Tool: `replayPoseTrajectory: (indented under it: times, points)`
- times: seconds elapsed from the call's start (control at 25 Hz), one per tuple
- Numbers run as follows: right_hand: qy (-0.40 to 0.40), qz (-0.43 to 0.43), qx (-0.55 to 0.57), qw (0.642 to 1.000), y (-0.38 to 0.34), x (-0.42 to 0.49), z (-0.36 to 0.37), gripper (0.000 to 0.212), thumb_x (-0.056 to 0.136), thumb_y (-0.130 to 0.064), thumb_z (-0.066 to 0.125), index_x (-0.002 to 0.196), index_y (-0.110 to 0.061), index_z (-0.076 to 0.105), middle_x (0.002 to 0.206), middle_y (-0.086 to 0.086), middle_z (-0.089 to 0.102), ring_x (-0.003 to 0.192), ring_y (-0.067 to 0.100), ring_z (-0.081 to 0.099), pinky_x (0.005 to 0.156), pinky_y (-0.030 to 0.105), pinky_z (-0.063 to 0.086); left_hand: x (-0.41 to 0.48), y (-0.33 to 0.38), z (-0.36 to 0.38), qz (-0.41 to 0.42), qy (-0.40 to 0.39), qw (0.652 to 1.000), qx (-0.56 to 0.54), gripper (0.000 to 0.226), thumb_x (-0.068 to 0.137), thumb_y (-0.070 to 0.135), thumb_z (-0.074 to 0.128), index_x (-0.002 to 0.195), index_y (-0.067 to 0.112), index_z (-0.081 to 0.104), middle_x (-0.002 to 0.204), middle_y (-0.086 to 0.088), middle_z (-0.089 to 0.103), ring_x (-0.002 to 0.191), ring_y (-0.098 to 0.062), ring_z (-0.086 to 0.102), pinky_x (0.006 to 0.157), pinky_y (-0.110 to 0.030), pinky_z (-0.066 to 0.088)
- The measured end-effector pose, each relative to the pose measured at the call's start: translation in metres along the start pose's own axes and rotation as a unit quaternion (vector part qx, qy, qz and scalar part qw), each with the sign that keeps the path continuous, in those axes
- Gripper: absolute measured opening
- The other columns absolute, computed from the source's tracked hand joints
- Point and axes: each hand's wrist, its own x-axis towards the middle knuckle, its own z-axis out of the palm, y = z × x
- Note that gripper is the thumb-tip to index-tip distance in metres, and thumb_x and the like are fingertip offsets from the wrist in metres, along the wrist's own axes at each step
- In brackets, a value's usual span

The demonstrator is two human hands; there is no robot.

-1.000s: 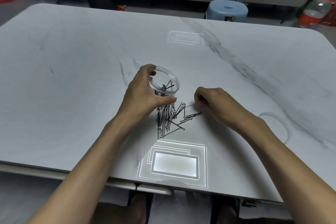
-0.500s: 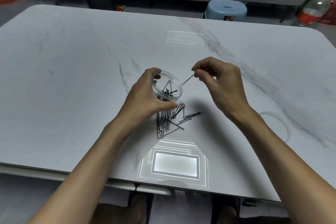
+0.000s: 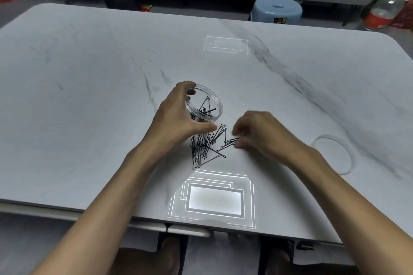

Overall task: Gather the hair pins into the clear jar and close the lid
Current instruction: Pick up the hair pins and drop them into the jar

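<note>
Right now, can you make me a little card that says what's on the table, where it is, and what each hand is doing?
Jar: clear round plastic jar, lid off
Left hand: grips the jar's side
Inside jar: a few black metal hair pins
Pile: loose black hair pins on the white marble table, just in front of the jar
Right hand: at the pile's right edge, blurred, grip unclear
Lid: clear round lid lying flat, far right, apart from the jar
Left to do: most pins, then the lid
</note>
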Motion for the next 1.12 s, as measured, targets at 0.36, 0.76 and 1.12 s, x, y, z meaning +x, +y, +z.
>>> replayPoseTrajectory:
  times: [0.36, 0.76, 1.12]
  points:
    - [-0.006, -0.082, -0.160, 0.984, 0.007, -0.006, 0.011, 0.019, 0.083, 0.003, 0.049, 0.089, -0.015, 0.051, 0.082, -0.004, 0.056, 0.076, 0.022, 0.052, 0.062, 0.033, 0.043, 0.000, 0.000, 0.000, -0.001, 0.000, 1.000, -0.001, 0.096, 0.052, 0.040, 0.092, 0.133, 0.029, 0.042, 0.125, 0.012, 0.055, 0.114, -0.009, 0.053, 0.092, -0.027, 0.042]
    - [0.236, -0.090, 0.118, 0.960, -0.027, 0.001, -0.022, 0.008, 0.083, -0.008, 0.071, 0.087, -0.015, 0.069, 0.073, -0.013, 0.063, 0.064, -0.006, 0.054, 0.067, 0.011, 0.039, -0.004, 0.007, 0.008, 0.026, -0.046, 0.999, 0.008, 0.097, 0.052, 0.039, 0.092, 0.135, 0.027, 0.042, 0.130, 0.008, 0.054, 0.118, -0.009, 0.052, 0.095, -0.026, 0.042]
    - [0.127, -0.041, 0.167, 0.977, -0.012, 0.007, -0.012, 0.021, 0.077, -0.010, 0.078, 0.094, -0.020, 0.072, 0.097, -0.003, 0.069, 0.083, 0.010, 0.062, 0.080, 0.026, 0.049, -0.002, 0.003, -0.003, -0.007, 0.029, 0.999, -0.028, 0.098, 0.052, 0.038, 0.094, 0.135, 0.026, 0.043, 0.126, 0.010, 0.056, 0.117, -0.009, 0.053, 0.090, -0.021, 0.040]
